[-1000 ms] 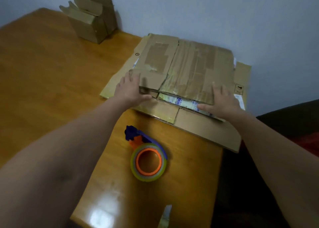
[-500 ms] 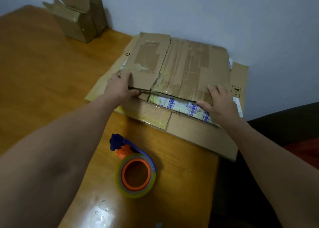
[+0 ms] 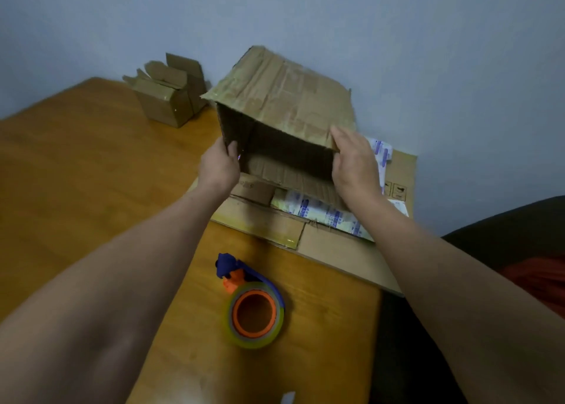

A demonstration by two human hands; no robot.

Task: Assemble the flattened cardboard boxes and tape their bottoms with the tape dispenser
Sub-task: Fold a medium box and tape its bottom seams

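Cardboard box (image 3: 284,98), fingers (image 3: 233,150) of left hand (image 3: 218,166) and right hand (image 3: 354,162) gripping its edges; one tape dispenser (image 3: 253,305).

No word or number can be read. At centre right, the flattened cardboard box (image 3: 405,166) bears two small black boxed handling symbols (image 3: 394,189), too blurred to identify. The pale tape strip (image 3: 321,212) just below centre carries repeated blue print, illegible.
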